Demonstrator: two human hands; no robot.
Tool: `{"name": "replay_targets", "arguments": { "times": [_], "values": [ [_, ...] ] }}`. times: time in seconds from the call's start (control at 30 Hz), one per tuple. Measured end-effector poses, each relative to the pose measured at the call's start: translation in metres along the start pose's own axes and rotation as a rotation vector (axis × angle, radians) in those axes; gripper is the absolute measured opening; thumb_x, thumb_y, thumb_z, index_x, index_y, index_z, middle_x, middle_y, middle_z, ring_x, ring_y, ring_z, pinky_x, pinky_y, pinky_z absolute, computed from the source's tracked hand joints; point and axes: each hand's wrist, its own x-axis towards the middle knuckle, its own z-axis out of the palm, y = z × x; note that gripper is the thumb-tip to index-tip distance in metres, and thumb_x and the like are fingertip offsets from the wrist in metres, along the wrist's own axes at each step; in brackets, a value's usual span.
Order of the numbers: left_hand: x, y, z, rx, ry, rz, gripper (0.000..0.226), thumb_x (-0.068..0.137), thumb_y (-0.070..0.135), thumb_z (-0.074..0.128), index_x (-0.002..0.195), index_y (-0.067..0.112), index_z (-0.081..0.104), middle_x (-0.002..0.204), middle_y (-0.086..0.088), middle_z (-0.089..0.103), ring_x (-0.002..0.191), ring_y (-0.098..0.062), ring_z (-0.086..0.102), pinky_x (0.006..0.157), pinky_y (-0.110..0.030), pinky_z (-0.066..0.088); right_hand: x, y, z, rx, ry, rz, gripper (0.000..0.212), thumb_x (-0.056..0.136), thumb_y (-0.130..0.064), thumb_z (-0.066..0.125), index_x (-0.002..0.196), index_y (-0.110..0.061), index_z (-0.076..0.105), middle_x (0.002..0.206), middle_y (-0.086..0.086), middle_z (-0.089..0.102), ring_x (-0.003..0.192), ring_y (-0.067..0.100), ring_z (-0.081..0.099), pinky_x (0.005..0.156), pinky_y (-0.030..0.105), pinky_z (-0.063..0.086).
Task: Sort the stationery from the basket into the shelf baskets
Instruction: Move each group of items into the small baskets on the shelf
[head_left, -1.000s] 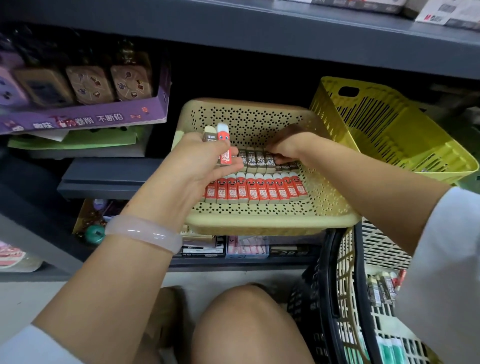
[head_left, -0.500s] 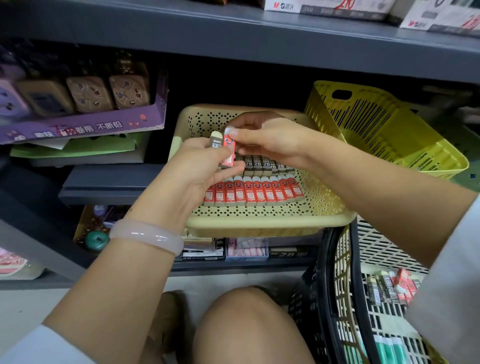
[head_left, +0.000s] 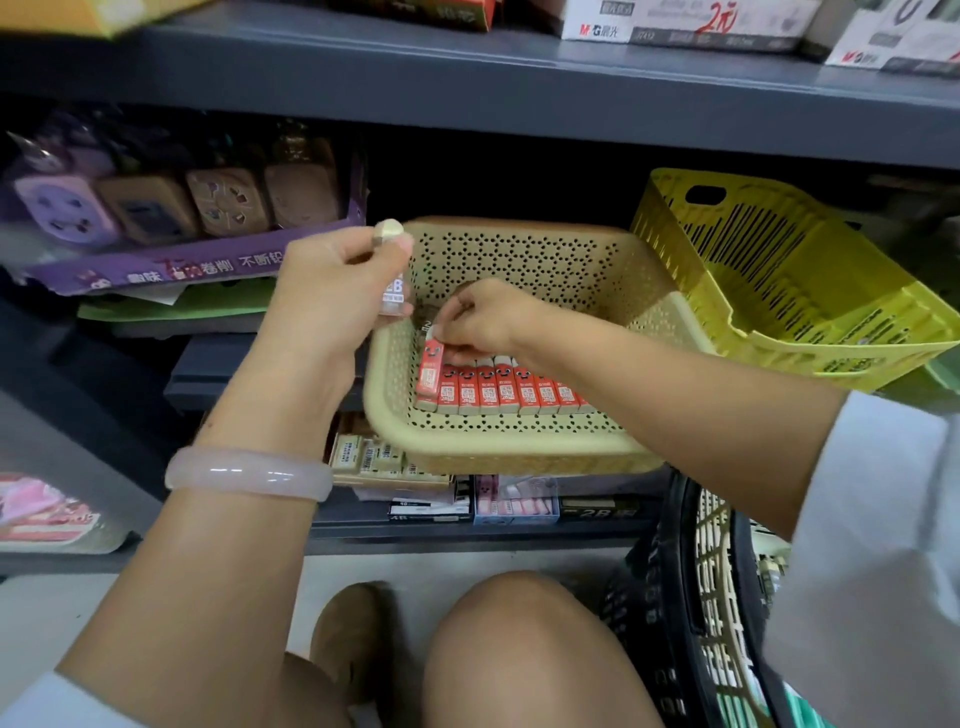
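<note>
**Red eraser set at the left end of the row in the beige basket**

A red-sleeved eraser (head_left: 430, 370) is pinched at its upper end by the fingertips of the right hand (head_left: 485, 317). Its long axis runs from the front of the basket toward the back, and it leans slightly to the right at the top. Its lower end rests at the left end of the row of red erasers (head_left: 506, 389), touching the first of them. The sleeve is red-orange with a small printed face near the top and a white label below; a pale eraser tip shows at the lower end.

The row lies flat on the floor of the beige perforated basket (head_left: 519, 441), each piece parallel to its neighbour, faces toward the back wall.

A second eraser (head_left: 392, 270), in a grey sleeve marked "2B", is gripped upright in the curled fingers of the left hand (head_left: 337, 291), its rounded pale tip standing out above the thumb. This hand is held over the basket's left rim, and part of the left wall is hidden by it. A pale bangle (head_left: 249, 475) is worn on the left wrist.

A yellow slotted basket (head_left: 779, 291) stands tilted just to the right of the beige one. A black-rimmed basket (head_left: 691, 597) is seen at the lower right, partly covered by the right sleeve. A purple display box (head_left: 156, 265) sits on the shelf to the left.
</note>
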Motion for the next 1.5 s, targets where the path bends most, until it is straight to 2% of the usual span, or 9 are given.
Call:
{"name": "replay_targets", "arguments": {
  "times": [0.2, 0.37, 0.53, 0.7, 0.87, 1.07, 1.27, 1.4, 1.5],
  "values": [
    [-0.001, -0.002, -0.001, 0.009, -0.035, -0.006, 0.016, 0.085, 0.007, 0.062, 0.077, 0.021, 0.061, 0.067, 0.001, 0.064, 0.059, -0.007, 0.060, 0.059, -0.018, 0.053, 0.000, 0.002, 0.006, -0.060, 0.059, -0.043, 0.016, 0.086, 0.002, 0.059, 0.073, -0.007, 0.055, 0.074, 0.005, 0.054, 0.063, 0.017, 0.059, 0.065, 0.024, 0.058],
    [0.001, -0.005, 0.001, 0.122, 0.007, 0.025, 0.008, 0.077, 0.018, 0.071, 0.078, 0.020, 0.063, 0.083, -0.006, 0.071, 0.074, -0.015, 0.063, 0.070, -0.030, 0.049, -0.001, 0.001, 0.002, -0.204, 0.167, -0.134, 0.009, 0.090, -0.005, 0.054, 0.092, -0.004, 0.062, 0.084, 0.010, 0.063, 0.084, 0.028, 0.067, 0.084, 0.039, 0.055],
    [-0.001, -0.004, 0.008, 0.172, 0.045, 0.077, 0.016, 0.075, 0.023, 0.074, 0.069, 0.023, 0.059, 0.068, 0.002, 0.063, 0.062, -0.010, 0.055, 0.061, -0.025, 0.045, -0.018, -0.008, -0.010, 0.294, 0.014, -0.236, 0.018, 0.098, -0.018, 0.045, 0.101, -0.008, 0.060, 0.084, 0.005, 0.065, 0.070, 0.009, 0.064, 0.073, 0.021, 0.056],
    [0.000, -0.004, 0.016, 0.133, 0.090, 0.075, 0.015, 0.075, 0.027, 0.074, 0.069, 0.021, 0.061, 0.073, -0.003, 0.061, 0.074, -0.021, 0.060, 0.076, -0.041, 0.052, -0.030, -0.006, -0.022, 0.518, -0.135, -0.330, 0.026, 0.095, -0.004, 0.046, 0.119, -0.010, 0.052, 0.079, -0.006, 0.067, 0.068, 0.001, 0.064, 0.071, 0.018, 0.054],
    [0.001, -0.006, 0.025, 0.101, 0.041, 0.037, 0.011, 0.080, 0.027, 0.070, 0.074, 0.019, 0.065, 0.079, -0.005, 0.067, 0.080, -0.023, 0.066, 0.082, -0.042, 0.054, -0.032, -0.003, -0.034, 0.417, -0.106, -0.343, 0.024, 0.090, -0.005, 0.055, 0.112, -0.016, 0.054, 0.079, -0.004, 0.065, 0.070, 0.003, 0.062, 0.069, 0.017, 0.052],
    [-0.001, -0.010, 0.032, 0.243, -0.098, 0.044, 0.013, 0.089, 0.029, 0.056, 0.100, 0.026, 0.062, 0.095, 0.009, 0.063, 0.097, -0.014, 0.060, 0.094, -0.036, 0.048, -0.007, 0.025, -0.072, -0.030, 0.366, -0.065, 0.029, 0.087, -0.005, 0.058, 0.115, -0.013, 0.060, 0.111, 0.016, 0.065, 0.076, 0.015, 0.060, 0.074, 0.023, 0.055],
    [0.003, -0.011, 0.028, 0.213, -0.102, 0.052, 0.014, 0.090, 0.025, 0.053, 0.082, 0.035, 0.058, 0.096, 0.008, 0.062, 0.101, -0.014, 0.060, 0.095, -0.038, 0.047, 0.004, 0.039, -0.083, -0.400, 0.360, 0.221, 0.036, 0.096, -0.010, 0.040, 0.130, -0.003, 0.049, 0.132, 0.015, 0.052, 0.120, 0.027, 0.050, 0.093, 0.031, 0.041],
    [0.005, -0.012, 0.028, 0.204, -0.100, 0.067, 0.018, 0.090, 0.025, 0.052, 0.077, 0.036, 0.058, 0.092, 0.010, 0.062, 0.100, -0.013, 0.060, 0.095, -0.039, 0.048, 0.005, 0.040, -0.082, -0.654, 0.208, 0.339, 0.038, 0.100, -0.012, 0.029, 0.133, 0.002, 0.040, 0.109, 0.013, 0.056, 0.091, 0.021, 0.053, 0.082, 0.029, 0.042],
    [0.005, -0.012, 0.028, 0.198, -0.099, 0.073, 0.019, 0.090, 0.024, 0.052, 0.076, 0.035, 0.058, 0.091, 0.010, 0.061, 0.100, -0.013, 0.061, 0.094, -0.039, 0.048, 0.007, 0.040, -0.086, -0.571, 0.217, 0.242, 0.037, 0.092, -0.004, 0.045, 0.129, -0.001, 0.049, 0.124, 0.016, 0.056, 0.087, 0.018, 0.052, 0.071, 0.023, 0.046]
  ]
}}
